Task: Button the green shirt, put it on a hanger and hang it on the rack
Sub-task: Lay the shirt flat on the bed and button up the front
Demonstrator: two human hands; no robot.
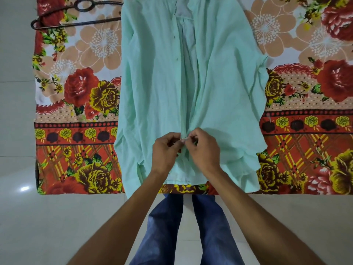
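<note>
The light green shirt (156, 83) lies flat on a flowered cloth, collar at the far end and hem toward me. Its front stands open above my hands, showing the inside of the back panel and small buttons along the left placket. My left hand (165, 152) pinches the left front edge near the hem. My right hand (203, 150) pinches the right front edge against it, fingertips of both touching at the lowest button. A dark hanger (80, 10) lies at the far left on the cloth, apart from both hands. No rack is in view.
The flowered cloth (76, 96) is spread over a pale tiled floor (17, 111), its near edge just in front of my legs in blue jeans (164, 226). Bare tile lies to the left and near me.
</note>
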